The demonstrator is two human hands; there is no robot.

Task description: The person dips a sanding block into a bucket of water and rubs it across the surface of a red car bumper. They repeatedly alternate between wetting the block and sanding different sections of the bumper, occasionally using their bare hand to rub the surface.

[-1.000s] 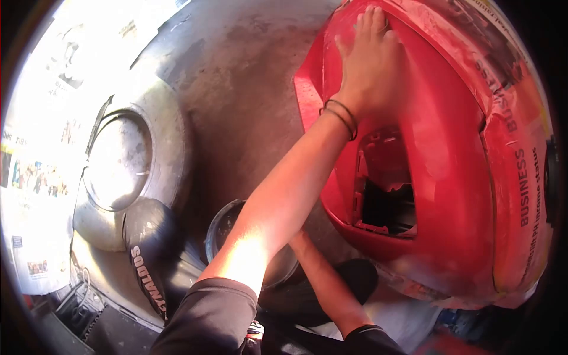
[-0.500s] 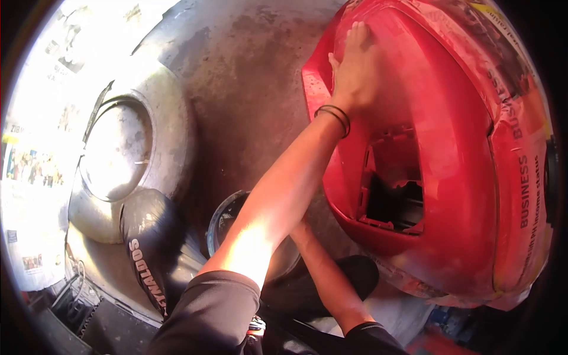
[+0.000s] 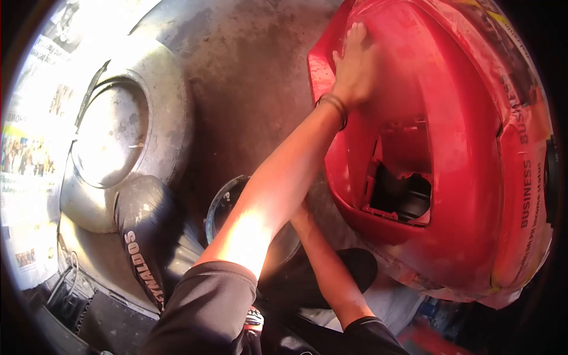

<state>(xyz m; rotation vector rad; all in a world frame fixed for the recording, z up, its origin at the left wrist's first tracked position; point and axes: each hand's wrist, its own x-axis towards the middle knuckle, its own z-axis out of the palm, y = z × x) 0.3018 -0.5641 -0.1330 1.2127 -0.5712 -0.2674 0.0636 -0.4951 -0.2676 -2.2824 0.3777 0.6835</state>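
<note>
My left hand (image 3: 357,68) lies flat on the upper part of a large red body panel (image 3: 455,142), fingers stretched out and pointing away from me. Dark bands circle that wrist. Nothing shows between palm and panel. A rectangular opening (image 3: 402,192) with dark parts inside is in the panel, nearer to me than the hand. My right forearm (image 3: 331,272) passes under my left arm, which hides the right hand near a round bucket (image 3: 212,219).
A tire (image 3: 168,127) lies at the left beside newspaper sheets (image 3: 29,154). More newspaper (image 3: 526,177) is taped along the panel's right side. My knees are beside the bucket, above the stained concrete floor (image 3: 248,83). Dark parts (image 3: 106,319) sit at the lower left.
The view has shifted slightly, so the panel appears farther right and the tire farther left and higher. My left hand still lies flat on the panel, slightly nearer its left edge.
</note>
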